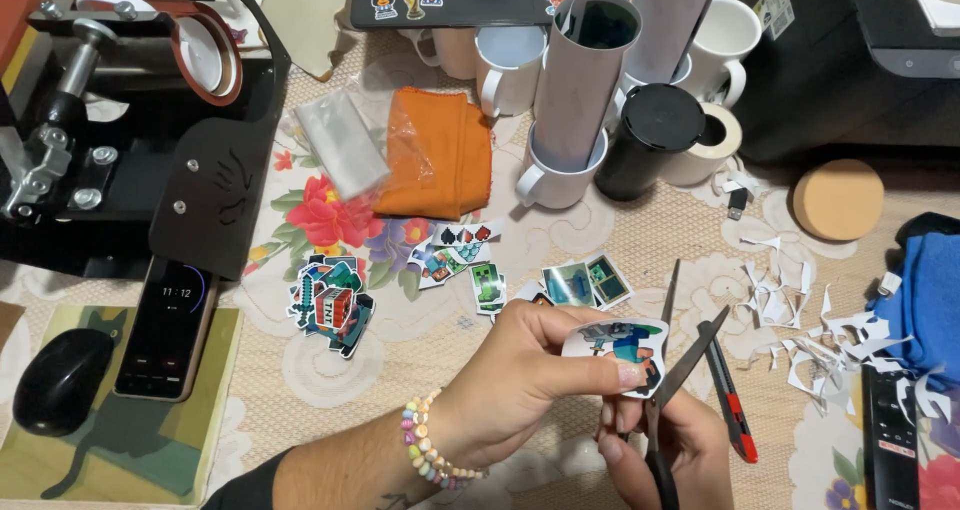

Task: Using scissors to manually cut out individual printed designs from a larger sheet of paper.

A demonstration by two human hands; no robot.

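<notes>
My left hand (pixel 530 370) pinches a small cut-out sticker (pixel 620 350) with a blue and teal blocky figure on a white border. My right hand (pixel 670 450) grips black scissors (pixel 690 355), blades apart, tips pointing up beside the sticker's right edge. A bead bracelet (pixel 425 450) circles my left wrist. Several finished cut-out stickers lie in a pile (pixel 332 305) at the left and in loose groups (pixel 470 260) just above my hands.
White paper scraps (pixel 800 330) litter the right. A mug press (pixel 110 100), phone (pixel 165 325) and black mouse (pixel 60 380) sit left. White mugs (pixel 510 65), a paper roll (pixel 585 80), orange cloth (pixel 440 155), cork coaster (pixel 838 200), red-black utility knife (pixel 730 400), blue cloth (pixel 935 305).
</notes>
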